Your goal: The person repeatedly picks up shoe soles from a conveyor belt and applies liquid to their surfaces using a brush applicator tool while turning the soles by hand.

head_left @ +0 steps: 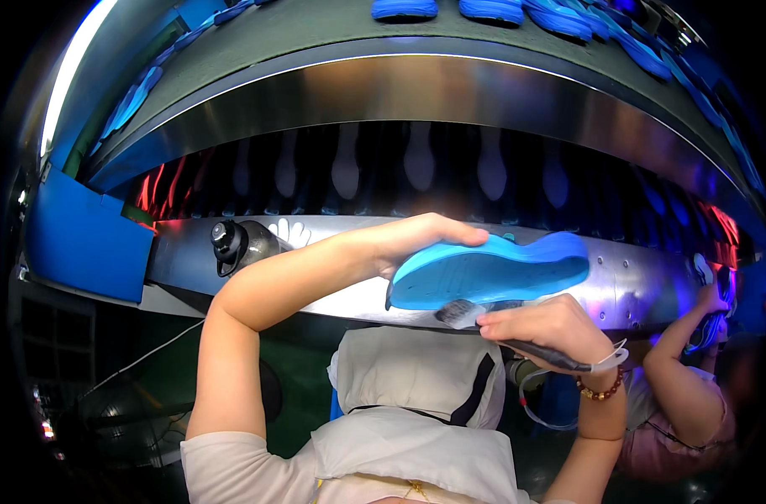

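- While our left hand (416, 239) clamps the heel end of a blue shoe sole (492, 273), we hold it bottom-up and nearly level above our lap.
- Our right hand (542, 328) closes around a dark-handled brush (517, 332); its bristles touch the sole's lower edge near the heel.
- We keep both hands close together, the sole between them, with the toe end jutting free to the right.
- Just below our hands we see a pale cloth bundle (412, 370) on our lap, with little room beneath the brush.
- Behind the sole runs a curved steel ledge (635, 286); a black-capped bottle (236, 244) stands on it, well to the left.
- Above, a dark belt (332, 29) carries more blue soles (492, 10) along its far edge.
- At the right rim, another person's arm (677, 378) reaches up to the ledge, near our right elbow.
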A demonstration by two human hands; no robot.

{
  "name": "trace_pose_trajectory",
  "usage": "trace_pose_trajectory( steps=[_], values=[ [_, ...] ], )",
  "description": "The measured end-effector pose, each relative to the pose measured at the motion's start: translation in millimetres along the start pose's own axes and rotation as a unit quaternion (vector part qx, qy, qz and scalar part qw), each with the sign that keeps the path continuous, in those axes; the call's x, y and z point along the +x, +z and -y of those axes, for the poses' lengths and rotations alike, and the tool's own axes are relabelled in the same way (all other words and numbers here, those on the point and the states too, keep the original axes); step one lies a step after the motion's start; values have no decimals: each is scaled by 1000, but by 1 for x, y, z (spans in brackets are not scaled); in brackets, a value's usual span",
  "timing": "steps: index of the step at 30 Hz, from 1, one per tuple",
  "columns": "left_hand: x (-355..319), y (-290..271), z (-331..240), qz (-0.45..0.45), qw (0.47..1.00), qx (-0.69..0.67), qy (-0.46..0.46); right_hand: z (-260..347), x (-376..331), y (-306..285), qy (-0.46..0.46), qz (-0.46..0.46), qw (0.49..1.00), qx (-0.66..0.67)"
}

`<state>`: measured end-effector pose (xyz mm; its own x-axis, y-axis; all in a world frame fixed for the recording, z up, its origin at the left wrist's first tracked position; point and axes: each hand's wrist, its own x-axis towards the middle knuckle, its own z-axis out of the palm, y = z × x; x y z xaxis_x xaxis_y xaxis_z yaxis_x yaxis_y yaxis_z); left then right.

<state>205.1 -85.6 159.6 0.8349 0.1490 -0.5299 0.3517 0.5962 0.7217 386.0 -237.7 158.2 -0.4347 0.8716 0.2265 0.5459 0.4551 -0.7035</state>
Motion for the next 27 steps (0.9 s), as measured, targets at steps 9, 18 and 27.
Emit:
trace_pose_trajectory(
  steps=[9,18,27],
  values=[
    [-3,-18,15,-22,998,49,-13,-9,-8,-20,36,135,980,-139],
    [-4,-36,23,-34,997,30,60,-36,-19,-22,93,4,994,50],
    [35,-29,59,2,949,-292,117,-73,-11,-4,155,-299,902,269]
  ],
)
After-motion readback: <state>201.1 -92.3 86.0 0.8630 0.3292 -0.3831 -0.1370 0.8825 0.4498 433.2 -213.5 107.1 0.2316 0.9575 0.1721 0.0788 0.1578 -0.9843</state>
